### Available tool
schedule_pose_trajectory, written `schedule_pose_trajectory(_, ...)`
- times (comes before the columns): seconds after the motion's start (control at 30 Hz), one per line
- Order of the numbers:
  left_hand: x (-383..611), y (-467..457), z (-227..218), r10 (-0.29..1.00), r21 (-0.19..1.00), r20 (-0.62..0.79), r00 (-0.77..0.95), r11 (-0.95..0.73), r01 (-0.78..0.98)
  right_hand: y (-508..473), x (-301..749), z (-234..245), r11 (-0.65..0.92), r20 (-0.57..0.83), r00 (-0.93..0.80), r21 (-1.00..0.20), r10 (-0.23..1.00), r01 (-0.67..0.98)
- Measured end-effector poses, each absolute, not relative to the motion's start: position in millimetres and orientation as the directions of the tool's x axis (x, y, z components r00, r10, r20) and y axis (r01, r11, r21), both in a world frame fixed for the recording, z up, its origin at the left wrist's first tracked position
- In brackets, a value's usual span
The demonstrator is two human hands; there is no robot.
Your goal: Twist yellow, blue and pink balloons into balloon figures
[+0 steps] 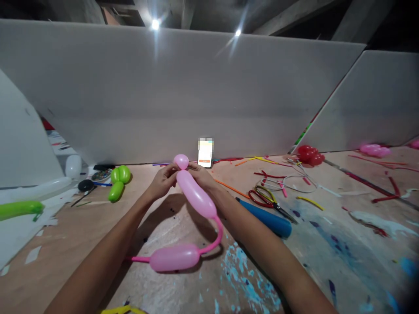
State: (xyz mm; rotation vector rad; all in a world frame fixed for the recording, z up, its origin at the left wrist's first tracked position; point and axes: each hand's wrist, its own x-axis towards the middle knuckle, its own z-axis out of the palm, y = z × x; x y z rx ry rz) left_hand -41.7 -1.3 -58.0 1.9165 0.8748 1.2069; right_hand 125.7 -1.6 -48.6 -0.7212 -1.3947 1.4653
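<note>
A long pink modelling balloon hangs from my two hands, pinched in at a narrow neck below a small round bubble at its top. My left hand grips that neck from the left, fingers closed. From the other side my right hand closes on the same spot, its fingertips partly hidden behind the balloon. Below, the balloon thins into a slack pink tube and swells again into a second pink section lying on the table. Its thin tail passes behind my left forearm.
A blue balloon pump and red- and yellow-handled scissors lie right of my right forearm. A lit phone leans on the white panel. Green balloon bubbles sit left, red ones right, among loose uninflated balloons.
</note>
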Motion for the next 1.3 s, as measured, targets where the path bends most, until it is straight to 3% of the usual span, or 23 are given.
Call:
schedule_pose_trajectory(0.1,-42.7,-11.2,-46.2,0.767,0.699,0.471,0.436,-0.626,0.346,-13.4,135.7,-36.4,-0.001,0.134,-0.504,-0.966,0.853,-0.258)
schedule_pose_trajectory(0.2,-43.1,-17.0,-38.4,0.713,0.58,0.494,0.497,-0.696,0.423,-16.6,143.8,-32.1,-0.027,0.136,-0.508,-0.953,0.851,-0.301)
schedule_pose_trajectory(0.27,-42.5,-17.3,-37.4,0.706,0.565,0.505,0.495,-0.705,0.429,-13.4,145.3,-35.9,0.01,0.153,-0.5,-0.961,0.852,-0.277)
schedule_pose_trajectory(0.47,-32.2,-11.7,-44.5,0.793,0.771,0.491,0.36,-0.588,0.244,-4.3,144.4,-52.3,0.369,0.395,-0.346,-0.919,0.851,-0.142)
schedule_pose_trajectory(0.73,-22.9,-3.7,-57.2,0.911,0.918,0.397,0.113,-0.394,-0.047,-16.2,142.8,-43.9,0.636,0.578,-0.298,-0.755,0.76,0.156)
schedule_pose_trajectory(0.93,-28.1,-7.2,-47.1,0.928,0.93,0.362,0.083,-0.366,0.027,-4.7,145.4,-45.9,0.471,0.479,-0.374,-0.874,0.794,-0.118)
schedule_pose_trajectory(1.13,-23.2,-7.1,-52.8,0.9,0.902,0.418,0.12,-0.427,0.062,-1.5,142.9,-54.1,0.41,0.44,-0.265,-0.897,0.858,-0.164)
schedule_pose_trajectory(1.3,-23.6,-8.7,-51.3,0.922,0.926,0.364,0.131,-0.373,0.055,-8.3,141.8,-48.5,0.456,0.456,-0.257,-0.888,0.852,-0.065)
